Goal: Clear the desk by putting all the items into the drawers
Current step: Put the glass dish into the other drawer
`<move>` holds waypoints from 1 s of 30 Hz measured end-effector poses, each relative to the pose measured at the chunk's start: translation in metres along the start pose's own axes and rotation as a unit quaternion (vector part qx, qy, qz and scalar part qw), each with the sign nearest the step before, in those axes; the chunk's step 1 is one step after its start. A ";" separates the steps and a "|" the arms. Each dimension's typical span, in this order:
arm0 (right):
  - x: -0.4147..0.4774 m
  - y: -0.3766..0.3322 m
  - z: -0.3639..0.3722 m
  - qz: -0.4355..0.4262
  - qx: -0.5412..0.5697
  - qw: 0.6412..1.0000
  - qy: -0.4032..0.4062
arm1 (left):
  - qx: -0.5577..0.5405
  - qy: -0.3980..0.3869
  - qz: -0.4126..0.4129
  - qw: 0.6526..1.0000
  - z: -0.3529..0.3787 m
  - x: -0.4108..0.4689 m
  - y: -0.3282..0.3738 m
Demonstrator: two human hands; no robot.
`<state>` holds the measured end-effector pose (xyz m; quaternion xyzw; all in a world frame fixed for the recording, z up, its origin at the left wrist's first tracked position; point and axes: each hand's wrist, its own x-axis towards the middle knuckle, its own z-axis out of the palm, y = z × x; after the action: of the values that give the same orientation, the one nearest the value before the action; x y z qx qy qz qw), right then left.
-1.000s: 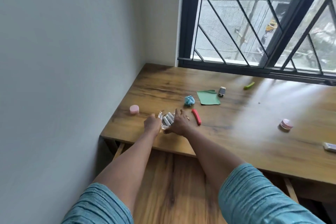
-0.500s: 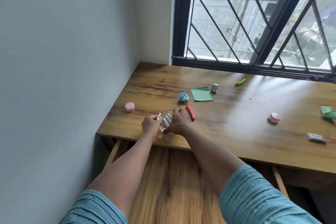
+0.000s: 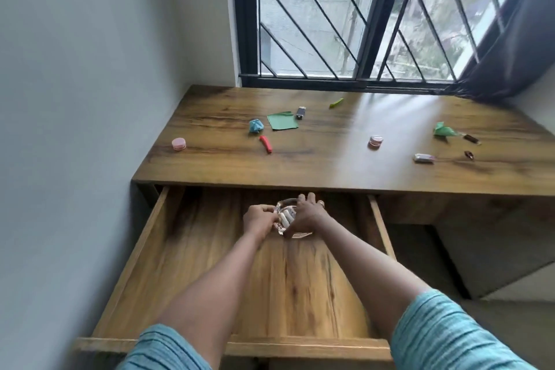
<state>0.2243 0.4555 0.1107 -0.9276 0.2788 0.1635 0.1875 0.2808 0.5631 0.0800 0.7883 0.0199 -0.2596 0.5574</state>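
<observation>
Head view: the glass bowl (image 3: 290,217) is being gripped by left hand (image 3: 259,221) and right hand (image 3: 307,214), lowered into the open drawer (image 3: 156,237); release is likely called for next.

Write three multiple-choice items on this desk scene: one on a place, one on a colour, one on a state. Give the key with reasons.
1. Where is the glass bowl?
A. inside the open drawer
B. on the desk by the window
C. on the floor

2. What colour is the flat paper square on the desk?
A. yellow
B. green
C. white

3. How is the bowl held?
A. by the left hand alone
B. by nobody
C. by both the left hand and the right hand

Key: 1 A, the bowl sits low within the drawer's walls; 2 B, the square is plainly green; 3 C, a hand grips each side.
</observation>
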 end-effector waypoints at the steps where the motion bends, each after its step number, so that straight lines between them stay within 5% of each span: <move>1: -0.011 0.012 0.009 0.012 0.005 1.000 -0.006 | -0.005 -0.017 -0.006 1.000 0.008 -0.012 -0.009; 21: -0.104 0.112 0.113 0.137 0.102 0.984 -0.047 | 0.101 -0.111 -0.085 0.985 0.092 -0.088 -0.109; 30: -0.104 0.123 0.118 0.135 0.100 0.985 -0.047 | 0.115 -0.086 -0.088 0.986 0.102 -0.089 -0.118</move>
<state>0.0475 0.4598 0.0178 -0.8492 0.4072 0.2019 0.2687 0.1264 0.5399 -0.0092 0.8169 0.0112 -0.3756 0.4376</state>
